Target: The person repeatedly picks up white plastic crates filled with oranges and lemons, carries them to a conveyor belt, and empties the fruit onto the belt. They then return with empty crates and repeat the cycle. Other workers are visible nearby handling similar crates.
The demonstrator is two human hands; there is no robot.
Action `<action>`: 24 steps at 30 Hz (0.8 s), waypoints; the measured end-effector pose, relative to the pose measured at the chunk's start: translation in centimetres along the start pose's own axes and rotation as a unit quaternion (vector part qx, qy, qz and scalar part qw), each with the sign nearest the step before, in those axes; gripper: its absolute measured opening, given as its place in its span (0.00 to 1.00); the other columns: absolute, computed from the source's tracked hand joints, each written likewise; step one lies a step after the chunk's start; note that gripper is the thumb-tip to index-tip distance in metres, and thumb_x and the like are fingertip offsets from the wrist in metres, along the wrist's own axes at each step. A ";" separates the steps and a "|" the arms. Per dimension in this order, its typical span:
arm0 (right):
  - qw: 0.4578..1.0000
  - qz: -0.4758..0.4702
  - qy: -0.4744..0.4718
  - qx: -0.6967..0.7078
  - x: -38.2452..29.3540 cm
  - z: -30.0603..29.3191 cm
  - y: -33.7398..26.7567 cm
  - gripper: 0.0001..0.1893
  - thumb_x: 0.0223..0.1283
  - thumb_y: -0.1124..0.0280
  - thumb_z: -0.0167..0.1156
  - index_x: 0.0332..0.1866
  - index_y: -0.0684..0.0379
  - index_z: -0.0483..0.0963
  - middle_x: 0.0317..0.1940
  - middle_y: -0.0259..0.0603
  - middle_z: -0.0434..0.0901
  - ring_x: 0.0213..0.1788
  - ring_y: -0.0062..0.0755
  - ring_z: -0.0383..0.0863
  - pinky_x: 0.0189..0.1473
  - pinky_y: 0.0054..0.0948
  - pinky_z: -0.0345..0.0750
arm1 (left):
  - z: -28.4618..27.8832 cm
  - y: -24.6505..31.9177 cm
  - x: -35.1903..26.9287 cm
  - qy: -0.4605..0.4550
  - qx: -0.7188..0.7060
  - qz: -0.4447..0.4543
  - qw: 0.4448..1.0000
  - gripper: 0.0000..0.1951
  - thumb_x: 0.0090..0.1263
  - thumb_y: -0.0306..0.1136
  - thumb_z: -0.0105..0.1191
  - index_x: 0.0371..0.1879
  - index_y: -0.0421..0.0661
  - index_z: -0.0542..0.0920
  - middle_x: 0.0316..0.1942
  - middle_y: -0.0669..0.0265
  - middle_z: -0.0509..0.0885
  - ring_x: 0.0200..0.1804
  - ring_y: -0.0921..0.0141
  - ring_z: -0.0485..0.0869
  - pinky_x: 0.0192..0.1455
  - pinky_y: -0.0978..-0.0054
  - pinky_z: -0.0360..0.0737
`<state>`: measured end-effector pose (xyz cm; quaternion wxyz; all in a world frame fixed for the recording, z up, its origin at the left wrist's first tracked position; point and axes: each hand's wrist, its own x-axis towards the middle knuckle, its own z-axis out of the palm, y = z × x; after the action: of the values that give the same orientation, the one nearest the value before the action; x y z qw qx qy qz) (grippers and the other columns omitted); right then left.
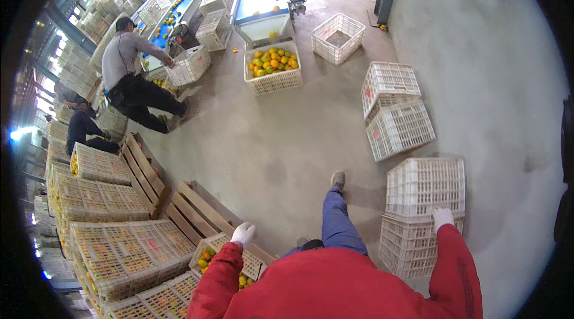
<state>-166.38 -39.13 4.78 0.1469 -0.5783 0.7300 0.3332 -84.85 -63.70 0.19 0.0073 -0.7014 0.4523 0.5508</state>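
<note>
My right hand point(442, 219), in a white glove, is at a stack of white plastic crates point(425, 189) by the wall; its fingers are too small in view to tell their grip. White-gloved too, my left hand point(244, 234) hangs with curled fingers above a crate of oranges point(255, 254); whether it holds anything cannot be told. Ahead, a white crate full of green and orange citrus fruit point(273, 65) stands on the floor under the end of a blue conveyor belt point(262, 9). Right of it is an upright crate with no fruit seen inside point(338, 38).
Two more crates point(399, 130) lie along the right wall. Wooden pallets point(193, 211) and stacked fruit-filled crates point(130, 247) line the left. A co-worker point(130, 68) bends with a crate point(190, 65) at another conveyor; another person point(85, 128) is low beside the stacks.
</note>
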 end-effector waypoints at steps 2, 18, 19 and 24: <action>0.984 0.105 -0.128 0.059 4.2 0.4 -0.3 0.19 0.57 0.68 0.67 0.55 0.55 0.86 0.58 0.50 0.88 0.63 0.51 0.87 0.65 0.49 0.82 | -0.7 7.5 4.3 -0.007 -0.045 -0.003 0.999 0.18 0.82 0.41 0.52 0.58 0.40 0.82 0.44 0.58 0.91 0.45 0.65 0.91 0.43 0.67 0.86; 0.862 -0.209 0.031 0.460 46.0 -37.6 -13.9 0.19 0.62 0.69 0.65 0.58 0.57 0.85 0.57 0.47 0.89 0.62 0.45 0.88 0.67 0.36 0.82 | -6.8 31.4 24.5 -0.009 -0.085 -0.092 0.992 0.18 0.80 0.42 0.53 0.58 0.42 0.83 0.41 0.61 0.90 0.39 0.67 0.90 0.40 0.67 0.85; 0.875 -0.202 0.017 0.439 48.7 -40.1 -13.6 0.19 0.61 0.69 0.64 0.57 0.58 0.85 0.56 0.48 0.89 0.61 0.46 0.88 0.66 0.36 0.82 | -7.5 31.5 26.5 -0.010 -0.092 -0.123 0.988 0.17 0.80 0.41 0.53 0.57 0.42 0.83 0.41 0.60 0.90 0.38 0.67 0.90 0.39 0.67 0.84; 0.917 -0.090 -0.032 0.387 60.1 -49.9 -13.0 0.20 0.60 0.66 0.66 0.57 0.58 0.87 0.51 0.52 0.91 0.58 0.48 0.90 0.64 0.39 0.83 | -12.4 36.6 38.9 0.004 -0.113 -0.129 0.985 0.18 0.78 0.42 0.52 0.49 0.38 0.85 0.33 0.59 0.91 0.33 0.64 0.90 0.37 0.64 0.85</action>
<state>-162.87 -118.17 1.29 0.4119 -0.5285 0.7418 0.0280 -99.51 -115.98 -7.36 -0.0029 -0.7525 0.2928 0.5900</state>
